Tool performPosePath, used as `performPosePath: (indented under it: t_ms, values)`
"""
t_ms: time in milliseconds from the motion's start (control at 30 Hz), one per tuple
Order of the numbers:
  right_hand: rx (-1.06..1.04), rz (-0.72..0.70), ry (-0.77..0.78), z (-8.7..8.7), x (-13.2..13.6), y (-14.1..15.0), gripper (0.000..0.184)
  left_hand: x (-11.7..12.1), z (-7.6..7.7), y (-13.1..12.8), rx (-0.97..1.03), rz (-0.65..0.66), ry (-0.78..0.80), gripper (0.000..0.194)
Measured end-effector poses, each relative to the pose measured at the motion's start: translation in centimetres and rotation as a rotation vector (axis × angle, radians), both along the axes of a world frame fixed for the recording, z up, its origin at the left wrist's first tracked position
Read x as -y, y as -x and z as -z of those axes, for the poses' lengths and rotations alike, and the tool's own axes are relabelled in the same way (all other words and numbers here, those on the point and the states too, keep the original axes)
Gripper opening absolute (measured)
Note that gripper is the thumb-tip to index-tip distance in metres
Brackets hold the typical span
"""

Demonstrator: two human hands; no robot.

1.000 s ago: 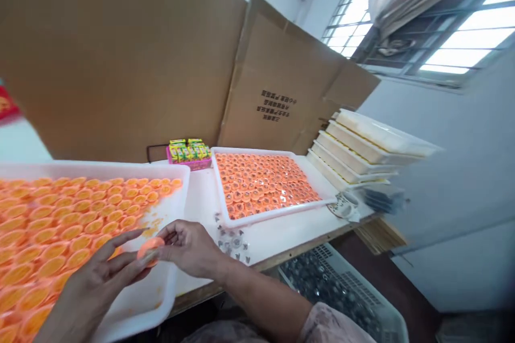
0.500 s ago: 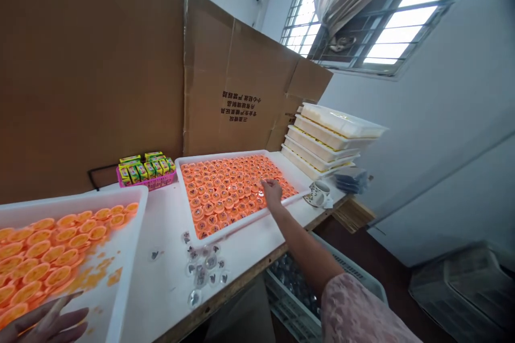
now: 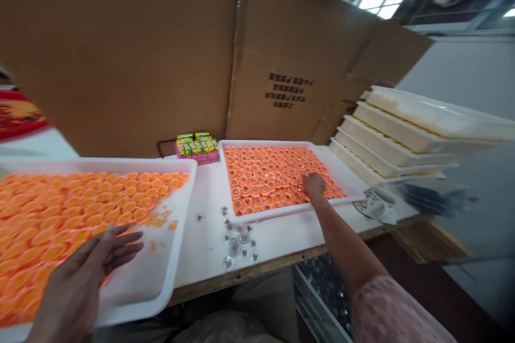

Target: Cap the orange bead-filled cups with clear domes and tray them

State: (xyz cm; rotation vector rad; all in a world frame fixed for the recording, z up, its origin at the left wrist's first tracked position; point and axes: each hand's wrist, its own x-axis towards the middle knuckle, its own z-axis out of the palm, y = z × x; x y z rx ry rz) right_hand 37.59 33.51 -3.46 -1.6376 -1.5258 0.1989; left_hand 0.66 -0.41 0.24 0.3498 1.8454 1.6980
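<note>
Brown cardboard panels (image 3: 161, 53) screened the back edge of a white tabletop (image 3: 277, 241). Orange discs (image 3: 261, 177) with dark-marked tops filled most of the right tray (image 3: 265, 215), its long side running roughly along the tabletop's front edge. The right hand (image 3: 314, 185), the nearer to them, sat at or just over the discs toward the tray's right end, fingers bunched and pointing away; whether they gripped anything could not be told. Well to the left, the left hand (image 3: 88, 268) hung over the left tray (image 3: 177, 244) with fingers loosely parted and nothing visibly held, orange cups (image 3: 72, 209) lying beyond and left of its fingertips. Loose clear pieces (image 3: 234, 248) lay between the trays near the front edge; a pink basket (image 3: 207, 158) stood toward the back edge, stacked trays (image 3: 406, 131) and a mug (image 3: 376, 206) toward the right end.
</note>
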Motion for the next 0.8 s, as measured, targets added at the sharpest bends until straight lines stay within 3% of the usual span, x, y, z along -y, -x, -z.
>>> performPosePath:
  t_ms: [100,200,267,400,533,667,800]
  values:
    - [0.004,-0.039,-0.078,-0.3,1.0,2.1,0.023,0.3,-0.7,0.3,0.086,-0.030,-0.085,0.042]
    - [0.006,-0.223,-0.167,-0.5,3.8,7.1,0.021,0.4,-0.3,0.8,0.099,-0.070,-0.191,0.041]
    - [0.000,-0.427,-0.199,-1.0,6.6,11.9,0.018,0.4,0.0,0.9,0.121,-0.118,-0.243,0.039]
    - [-0.023,-1.039,-0.126,-2.3,12.7,22.5,0.016,0.5,0.0,1.0,0.161,-0.223,-0.340,0.035]
    - [0.310,-1.385,0.028,-2.6,16.3,31.2,0.014,0.8,-0.2,1.1,0.195,-0.300,-0.434,0.032]
    - [0.570,-1.472,0.082,-1.0,17.4,36.2,0.018,0.9,0.0,1.4,0.242,-0.313,-0.478,0.029]
    - [0.699,-1.469,0.107,0.3,17.5,37.5,0.018,0.9,0.2,1.6,0.286,-0.309,-0.501,0.030]
